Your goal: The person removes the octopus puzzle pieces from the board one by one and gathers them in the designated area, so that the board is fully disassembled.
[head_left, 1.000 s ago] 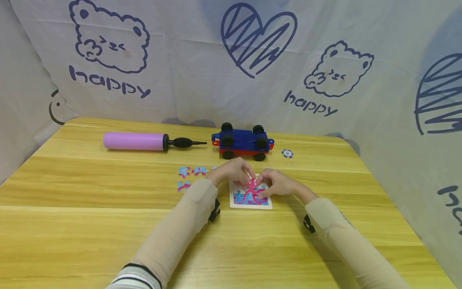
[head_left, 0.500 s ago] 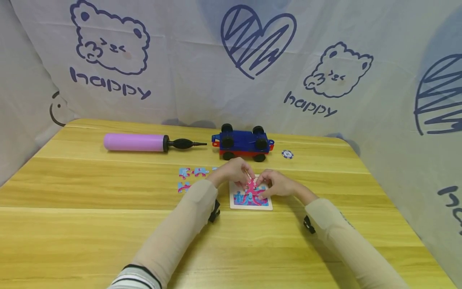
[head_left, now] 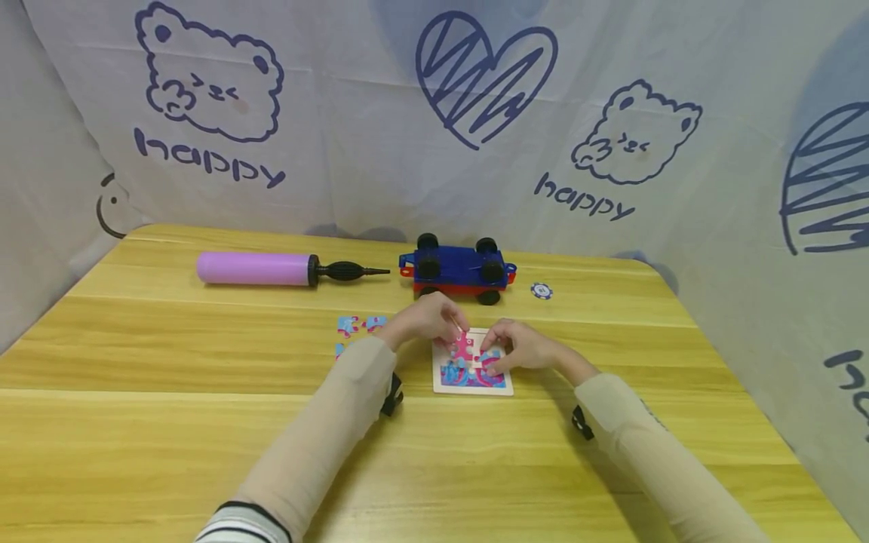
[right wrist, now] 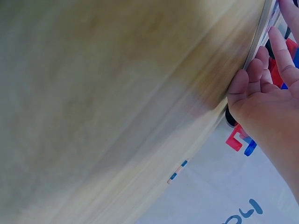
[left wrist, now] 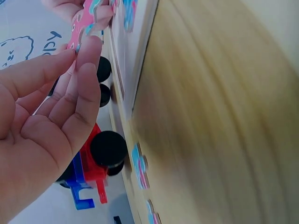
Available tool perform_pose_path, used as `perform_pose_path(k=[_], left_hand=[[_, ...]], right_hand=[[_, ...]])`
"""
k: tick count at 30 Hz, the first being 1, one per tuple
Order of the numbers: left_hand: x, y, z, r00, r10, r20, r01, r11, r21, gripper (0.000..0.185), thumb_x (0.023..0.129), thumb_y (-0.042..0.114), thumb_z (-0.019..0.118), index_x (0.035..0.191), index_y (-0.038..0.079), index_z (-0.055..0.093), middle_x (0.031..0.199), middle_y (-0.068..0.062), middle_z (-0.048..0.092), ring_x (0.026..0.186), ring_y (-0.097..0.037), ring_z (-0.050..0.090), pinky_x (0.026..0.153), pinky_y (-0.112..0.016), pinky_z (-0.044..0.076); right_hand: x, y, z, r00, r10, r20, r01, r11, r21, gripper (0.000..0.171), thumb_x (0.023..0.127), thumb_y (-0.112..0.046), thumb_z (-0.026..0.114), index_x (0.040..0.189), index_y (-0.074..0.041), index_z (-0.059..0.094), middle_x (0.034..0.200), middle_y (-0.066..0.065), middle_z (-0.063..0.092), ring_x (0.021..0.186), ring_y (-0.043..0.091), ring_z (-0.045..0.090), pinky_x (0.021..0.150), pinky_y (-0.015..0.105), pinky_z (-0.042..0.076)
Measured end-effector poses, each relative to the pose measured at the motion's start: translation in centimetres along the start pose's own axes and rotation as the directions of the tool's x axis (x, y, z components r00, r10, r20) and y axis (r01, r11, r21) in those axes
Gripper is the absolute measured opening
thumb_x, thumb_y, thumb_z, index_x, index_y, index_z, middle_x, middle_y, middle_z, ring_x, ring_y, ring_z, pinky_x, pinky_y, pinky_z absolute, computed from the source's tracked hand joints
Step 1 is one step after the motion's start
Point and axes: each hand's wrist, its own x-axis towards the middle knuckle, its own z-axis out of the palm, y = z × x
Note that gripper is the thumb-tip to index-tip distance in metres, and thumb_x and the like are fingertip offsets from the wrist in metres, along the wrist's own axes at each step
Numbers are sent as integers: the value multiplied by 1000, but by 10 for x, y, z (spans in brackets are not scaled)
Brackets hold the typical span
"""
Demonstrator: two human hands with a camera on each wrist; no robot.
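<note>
In the head view, my left hand (head_left: 428, 318) pinches a pink puzzle piece (head_left: 463, 348) with eyes on it, raised and tilted over a white-framed puzzle board (head_left: 471, 391). The left wrist view shows thumb and fingertips on that piece's (left wrist: 82, 22) edge. My right hand (head_left: 521, 345) rests at the board's right side, its thumb and index finger apart over the fitted pink-and-blue pieces. From the right wrist, its lower fingers lie against the board's edge. Left of the board lie loose puzzle pieces (head_left: 348, 325), partly hidden by the left forearm.
Behind the board stand blue and red toy car bases (head_left: 458, 265) with black wheels, stacked upside down. A purple hand pump (head_left: 254, 269) lies at the back left. One poker chip (head_left: 541, 291) is at the right. A printed cloth hangs behind the table.
My left hand has moved slightly left with the pink piece, lifting it off the pieces below and baring a pale part of the board. The right hand stays in place.
</note>
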Motion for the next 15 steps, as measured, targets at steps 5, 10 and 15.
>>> perform_pose_path(k=[5,10,15], left_hand=[[-4,-5,-7,1000,-7,-3,7,1000,-17,15,78,-8,59,91,-2,65,68,-7,60,58,-15,55,61,-27,50],[-9,-10,-14,1000,-5,2,5,999,-45,18,78,-9,58,94,-3,64,71,-8,60,59,-14,56,64,-29,50],[-15,-16,-22,1000,1,-3,-1,999,-40,18,79,-9,58,95,-4,64,73,-9,61,60,-14,57,64,-29,51]], right_hand=[[0,1,0,1000,-2,6,2,1000,9,25,73,-12,73,92,-2,60,86,4,49,76,19,40,64,26,34],[0,2,1,1000,5,6,-5,1000,28,26,73,-10,73,93,-2,60,87,5,49,75,19,40,63,26,34],[0,1,1,1000,7,7,-7,1000,30,26,73,-10,73,93,-2,60,88,5,49,75,19,39,63,25,34]])
